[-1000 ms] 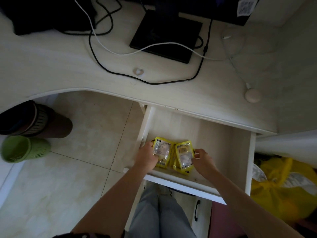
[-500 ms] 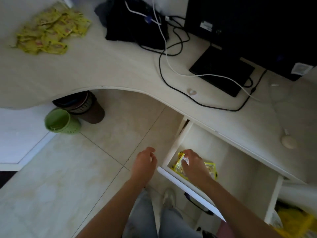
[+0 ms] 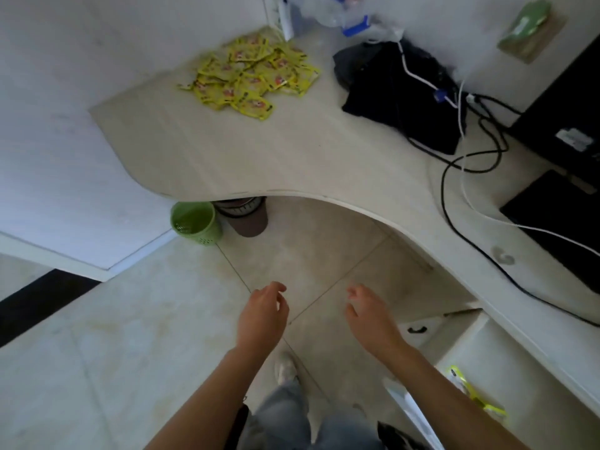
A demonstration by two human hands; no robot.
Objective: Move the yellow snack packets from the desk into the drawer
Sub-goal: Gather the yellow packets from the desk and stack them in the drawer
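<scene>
Both hands hang over the tiled floor (image 3: 136, 336), below the curved front edge of the tabletop (image 3: 227, 151), and neither grasps anything. The left hand (image 3: 261, 315) has its fingers loosely curled and apart, with nothing between them; the right hand (image 3: 370, 315) is likewise relaxed and empty, fingers slightly bent. The two are near each other but do not touch.

A heap of yellow snack packets (image 3: 253, 74) lies on the far left part of the tabletop, overlapping one another — well apart from both hands. To the right of the heap sits a dark bundle of cloth (image 3: 389, 82) with a white cable (image 3: 464, 151) running across it, and black cables (image 3: 461, 222) trail along the tabletop toward a dark flat monitor base (image 3: 565, 219) at the right edge.

At the lower right the drawer (image 3: 467, 349) stands pulled out beneath the tabletop, and a few yellow packets (image 3: 474, 394) lie inside it, partly hidden by the right forearm.

Under the tabletop, on the floor, a green perforated bin (image 3: 194, 222) stands just beside a brown bin (image 3: 246, 216) — the brown one partly hidden by the tabletop's edge. The person's jeans-clad legs (image 3: 292, 420) and a pale shoe (image 3: 285, 368) show at the bottom between the forearms.
</scene>
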